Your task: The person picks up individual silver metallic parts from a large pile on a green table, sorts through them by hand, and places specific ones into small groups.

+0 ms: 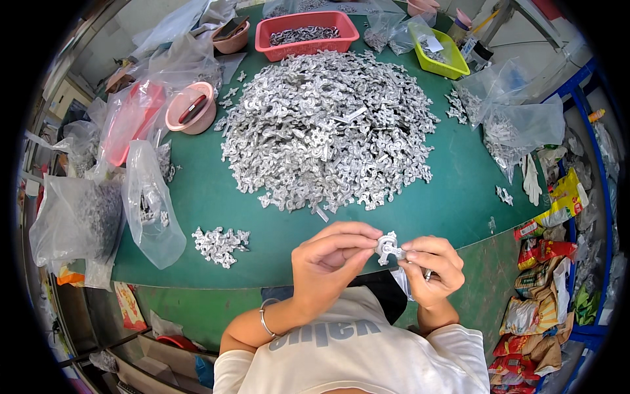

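- The left hand [331, 259] sits at about 6 o'clock, just off the near edge of the green table [453, 190], its fingers curled in and pinched on a small silvery metal part [388, 247].
- The right hand [430, 268] meets it from the 5 o'clock side, fingertips closed on the same part; a thin clear plastic scrap and a small metal bit show under its palm, but what that bit is I cannot tell.
- The part is held in the air between the two hands, over the table's near edge and above the white shirt.
- A large heap of like metal parts [328, 131] fills the table's centre, toward 12 o'clock of the hands; its near fringe lies close to the knuckles, with only a narrow strip of bare green between.
- A small cluster of parts [220, 244] lies at 9 o'clock of the hands, near the front edge, with open green mat between it and the left hand.
- Clear plastic bags [147, 203] crowd the table's left edge at 9 to 10 o'clock, one draped over the rim.
- A pink bowl [191, 108] stands at 10 o'clock beside the heap.
- A red basket [307, 34] holding parts sits at 12 o'clock along the far edge; a yellow-green tray [441, 52] is at 1 o'clock.
- More clear bags of parts [518, 125] lie at 2 o'clock by the right edge; the widest bare green runs right of the heap, at 3 o'clock.
- Coloured packets [545, 262] are piled off the right edge at 4 o'clock.
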Demonstrator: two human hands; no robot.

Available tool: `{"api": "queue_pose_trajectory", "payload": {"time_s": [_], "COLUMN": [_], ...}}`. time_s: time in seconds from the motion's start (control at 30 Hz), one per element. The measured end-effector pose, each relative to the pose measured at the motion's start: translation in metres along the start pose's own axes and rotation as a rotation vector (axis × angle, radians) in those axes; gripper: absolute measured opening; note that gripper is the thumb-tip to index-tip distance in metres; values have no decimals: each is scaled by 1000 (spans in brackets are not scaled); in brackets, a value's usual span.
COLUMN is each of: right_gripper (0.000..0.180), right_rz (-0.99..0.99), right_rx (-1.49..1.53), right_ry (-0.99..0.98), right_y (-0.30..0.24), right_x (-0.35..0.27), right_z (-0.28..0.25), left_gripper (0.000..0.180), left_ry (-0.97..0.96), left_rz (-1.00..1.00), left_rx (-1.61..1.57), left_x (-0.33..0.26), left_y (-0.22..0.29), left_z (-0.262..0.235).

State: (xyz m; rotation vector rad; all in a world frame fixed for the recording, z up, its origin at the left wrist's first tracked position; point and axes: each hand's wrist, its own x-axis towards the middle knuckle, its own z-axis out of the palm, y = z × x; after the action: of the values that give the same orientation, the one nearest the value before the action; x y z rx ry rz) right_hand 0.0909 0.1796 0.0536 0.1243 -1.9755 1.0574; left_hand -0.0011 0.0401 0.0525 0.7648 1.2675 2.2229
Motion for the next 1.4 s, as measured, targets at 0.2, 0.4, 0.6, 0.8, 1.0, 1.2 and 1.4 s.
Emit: {"api": "queue_pose_trajectory", "payload": {"time_s": [0.2, 0.4, 0.6, 0.8, 1.0, 1.2, 1.4], "right_gripper": [23, 21, 12, 10, 15, 19, 23], "right_rz": [19, 307, 633, 700, 466, 186, -5], "right_rx": [8, -18, -128, -197, -183, -101, -18], "right_ry": [2, -3, 171, 402, 223, 30, -95], "right_y": [2, 19, 92, 150, 109, 54, 42], "right_x": [0, -7, -14, 15, 20, 16, 14], "right_z": [-1, -3, -21, -55, -24, 1, 7], "left_gripper": [17, 26, 25, 22, 24, 40, 44], "left_ry": [-3, 19, 35, 127, 122, 22, -67], "left_rz": [-11, -127, -230, -282, -348, -333, -250], "left_rx": [3, 88, 192, 219, 205, -36, -161], "left_x": [2, 11, 11, 6, 5, 27, 25], "left_y": [-2, -24, -47, -52, -58, -30, -14], "left_z": [0, -8, -32, -54, -58, -26, -16]}}
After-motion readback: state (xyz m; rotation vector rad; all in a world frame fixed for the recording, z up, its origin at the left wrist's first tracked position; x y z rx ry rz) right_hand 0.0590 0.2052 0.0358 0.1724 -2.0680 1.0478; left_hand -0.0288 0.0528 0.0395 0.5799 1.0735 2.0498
